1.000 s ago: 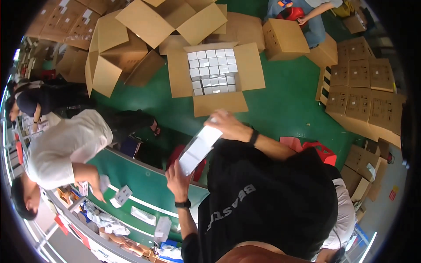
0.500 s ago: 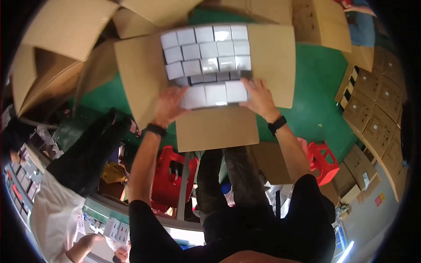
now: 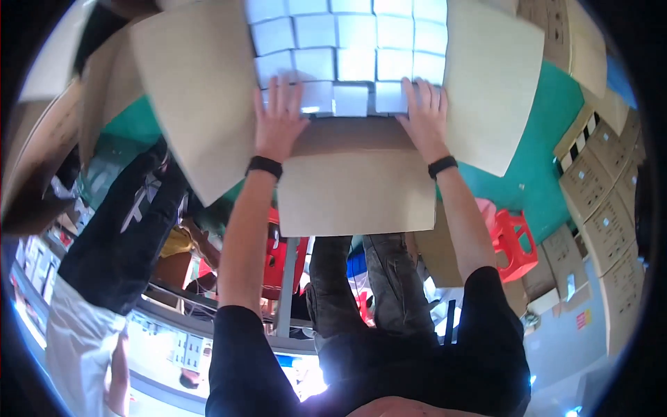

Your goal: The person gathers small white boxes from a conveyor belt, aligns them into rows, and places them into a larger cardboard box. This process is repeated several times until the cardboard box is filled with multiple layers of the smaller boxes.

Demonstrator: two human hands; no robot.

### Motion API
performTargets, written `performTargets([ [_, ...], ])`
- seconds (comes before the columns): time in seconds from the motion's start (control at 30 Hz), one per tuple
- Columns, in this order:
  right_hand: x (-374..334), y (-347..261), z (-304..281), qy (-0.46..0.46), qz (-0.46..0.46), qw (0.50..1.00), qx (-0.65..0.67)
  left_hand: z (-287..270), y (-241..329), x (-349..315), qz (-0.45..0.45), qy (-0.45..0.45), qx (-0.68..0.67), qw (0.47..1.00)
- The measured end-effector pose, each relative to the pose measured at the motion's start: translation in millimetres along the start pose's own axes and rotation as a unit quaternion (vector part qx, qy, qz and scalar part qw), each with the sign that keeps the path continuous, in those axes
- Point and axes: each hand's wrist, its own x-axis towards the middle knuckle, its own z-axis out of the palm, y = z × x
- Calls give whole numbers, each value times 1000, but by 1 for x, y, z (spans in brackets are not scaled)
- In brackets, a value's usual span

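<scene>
An open brown cardboard carton [image 3: 354,187] fills the upper middle of the view, packed with several small white boxes [image 3: 347,42] in rows. My left hand [image 3: 279,118] lies flat, fingers spread, on the near left end of the front row of white boxes. My right hand [image 3: 424,115] presses flat on the near right end of the same row. Both wrists wear black bands. Neither hand grips anything; the palms rest on the box tops above the carton's near flap.
Carton flaps [image 3: 194,97] splay out left and right [image 3: 493,83]. A red plastic stool [image 3: 514,240] stands on the green floor at right. Stacked closed cartons [image 3: 597,194] line the right edge. Another person in dark trousers and a white top [image 3: 104,264] stands at left beside a workbench.
I have leaned closer over the open carton. A second ago both hands held a white box by the bench; now they lie flat on the carton's front row.
</scene>
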Motion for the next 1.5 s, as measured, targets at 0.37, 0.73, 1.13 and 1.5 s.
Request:
performTargets([
  [0.37, -225, -118, -62, -385, -121, 905, 136, -128, 180, -387, -469, -298, -418, 718],
  [0.73, -167, -201, -120, -482, -276, 831, -35, -125, 373, -649, -864, 32, -409, 290],
  [1.13, -285, -607, -208, -265, -744, 614, 13, -99, 401, -643, -867, 118, -478, 81],
  [1.5, -359, -972, -240, -24, -889, 434, -144, -128, 379, -643, -887, 117, -442, -59],
])
